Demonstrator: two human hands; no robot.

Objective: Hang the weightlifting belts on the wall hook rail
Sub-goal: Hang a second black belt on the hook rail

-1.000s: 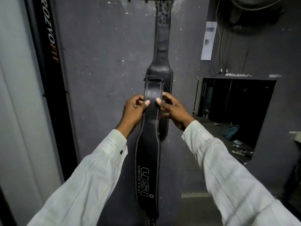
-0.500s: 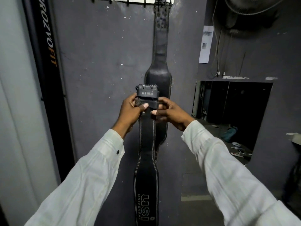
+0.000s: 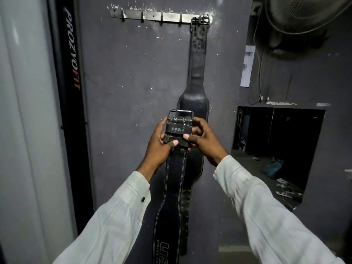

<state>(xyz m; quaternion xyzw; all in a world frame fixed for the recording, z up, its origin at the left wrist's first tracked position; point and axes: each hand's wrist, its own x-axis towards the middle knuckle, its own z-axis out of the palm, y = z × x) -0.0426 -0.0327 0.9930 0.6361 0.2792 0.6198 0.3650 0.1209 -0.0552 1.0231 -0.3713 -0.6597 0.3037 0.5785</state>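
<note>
A metal hook rail (image 3: 152,16) is fixed high on the dark grey wall. One black leather belt (image 3: 198,73) hangs from the rail's rightmost hook by its buckle. A second black belt (image 3: 174,187) with white stitching and a white logo hangs down in front of me. My left hand (image 3: 158,147) and my right hand (image 3: 203,141) both grip its top end, just below its metal buckle (image 3: 181,113). The buckle is well below the rail. The held belt overlaps the lower part of the hanging one.
A black upright panel (image 3: 72,73) with lettering stands at the left beside a pale pillar. A wall fan (image 3: 304,16) and cables are at the upper right. A dark opening (image 3: 276,149) with clutter on the floor lies to the right.
Both hands have slid up the belt to its buckle end, and the buckle now shows above my fingers. The view has tilted up, bringing the hook rail into sight.
</note>
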